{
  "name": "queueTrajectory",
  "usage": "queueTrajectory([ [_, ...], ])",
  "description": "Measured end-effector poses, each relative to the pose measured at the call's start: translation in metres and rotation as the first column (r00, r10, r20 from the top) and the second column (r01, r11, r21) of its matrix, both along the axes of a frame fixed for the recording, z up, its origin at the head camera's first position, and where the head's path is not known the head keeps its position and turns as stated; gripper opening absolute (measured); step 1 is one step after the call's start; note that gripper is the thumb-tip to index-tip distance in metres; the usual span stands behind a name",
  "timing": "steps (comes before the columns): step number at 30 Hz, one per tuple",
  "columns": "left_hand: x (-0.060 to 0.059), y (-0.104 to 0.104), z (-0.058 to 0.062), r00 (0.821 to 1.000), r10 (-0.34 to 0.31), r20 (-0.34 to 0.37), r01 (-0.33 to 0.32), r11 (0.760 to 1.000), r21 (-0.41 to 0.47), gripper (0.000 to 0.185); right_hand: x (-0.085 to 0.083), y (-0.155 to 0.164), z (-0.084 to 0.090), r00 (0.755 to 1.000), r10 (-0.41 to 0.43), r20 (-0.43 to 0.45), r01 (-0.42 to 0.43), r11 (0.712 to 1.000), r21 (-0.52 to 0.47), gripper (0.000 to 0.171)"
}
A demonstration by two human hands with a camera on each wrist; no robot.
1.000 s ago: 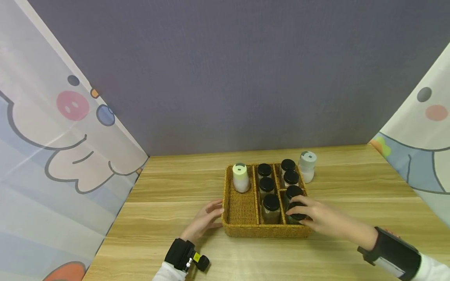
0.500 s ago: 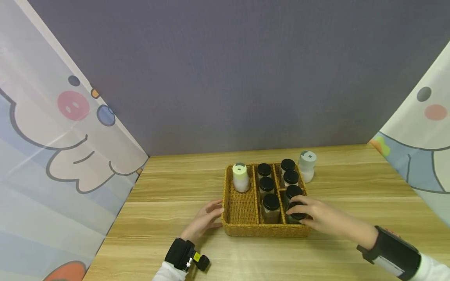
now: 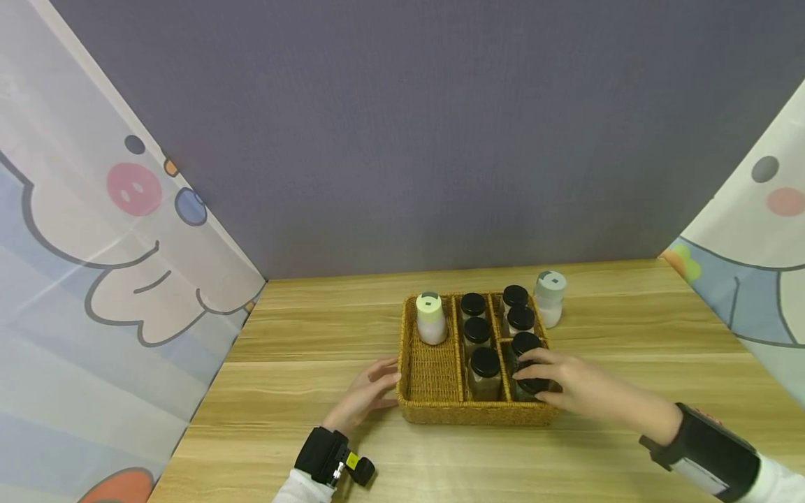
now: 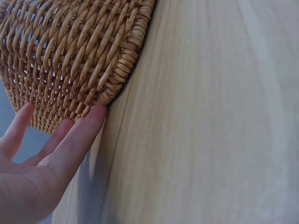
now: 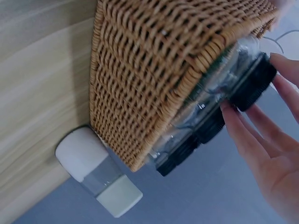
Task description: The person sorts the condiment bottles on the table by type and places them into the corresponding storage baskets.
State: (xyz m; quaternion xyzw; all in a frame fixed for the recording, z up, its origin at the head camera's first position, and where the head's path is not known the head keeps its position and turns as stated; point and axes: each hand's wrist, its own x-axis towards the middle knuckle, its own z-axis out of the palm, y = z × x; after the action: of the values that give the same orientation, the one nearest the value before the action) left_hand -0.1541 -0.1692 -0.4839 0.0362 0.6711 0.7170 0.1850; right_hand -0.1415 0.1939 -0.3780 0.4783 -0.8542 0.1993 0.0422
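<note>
A woven basket [image 3: 434, 412] with compartments stands on the table. My left hand [image 3: 367, 397] rests its extended fingertips against the basket's left wall, low near the tabletop in the left wrist view. With thumb and fingers, my right hand [image 3: 569, 384] pinches the black lid of the front right jar [image 5: 254, 81], which sits inside the basket. More clear jars with black lids stand behind it, one of them a jar [image 3: 525, 342] right beside my fingertips. In the middle compartment is a row of jars [image 3: 485, 370]. A bottle with a pale green cap [image 3: 431, 318] stands in the left compartment.
Outside the basket's back right corner stands a white-capped bottle [image 3: 550, 299] on the wooden table [image 3: 302, 335]. A grey panel [image 3: 440, 140] rises behind the table, and cartoon-printed curtains [image 3: 94, 279] hang at both sides.
My right hand has shifted very slightly to the right at the front right jar, and more of its black lid shows. The left hand and basket have stayed in place.
</note>
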Motion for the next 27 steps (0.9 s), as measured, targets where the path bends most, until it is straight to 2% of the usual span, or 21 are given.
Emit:
queueTrajectory([
  [5, 0.0, 0.0, 0.0, 1.0, -0.004, -0.002, 0.004, 1.0, 0.003, 0.059, -0.004, 0.0, 0.003, 0.998, -0.001, -0.065, -0.001, 0.999, -0.035, 0.038],
  [7, 0.0, 0.0, 0.0, 1.0, -0.004, -0.001, 0.004, 1.0, 0.006, 0.059, -0.006, 0.001, 0.004, 0.993, -0.001, -0.122, -0.005, 0.999, -0.047, 0.039],
  [17, 0.0, 0.001, 0.0, 1.0, 0.0, 0.006, 0.0, 1.0, 0.006, 0.06, -0.017, 0.004, 0.016, 0.97, -0.036, -0.239, 0.007, 0.993, -0.119, 0.039],
  [20, 0.0, 0.001, 0.001, 1.0, -0.004, 0.004, 0.004, 1.0, 0.008, 0.06, -0.023, 0.006, 0.02, 0.965, -0.049, -0.256, 0.013, 0.99, -0.142, 0.04],
  [27, 0.0, 0.001, 0.001, 1.0, -0.004, 0.006, 0.004, 1.0, 0.009, 0.06, -0.041, 0.014, 0.027, 0.969, -0.088, -0.231, 0.055, 0.988, -0.145, 0.039],
])
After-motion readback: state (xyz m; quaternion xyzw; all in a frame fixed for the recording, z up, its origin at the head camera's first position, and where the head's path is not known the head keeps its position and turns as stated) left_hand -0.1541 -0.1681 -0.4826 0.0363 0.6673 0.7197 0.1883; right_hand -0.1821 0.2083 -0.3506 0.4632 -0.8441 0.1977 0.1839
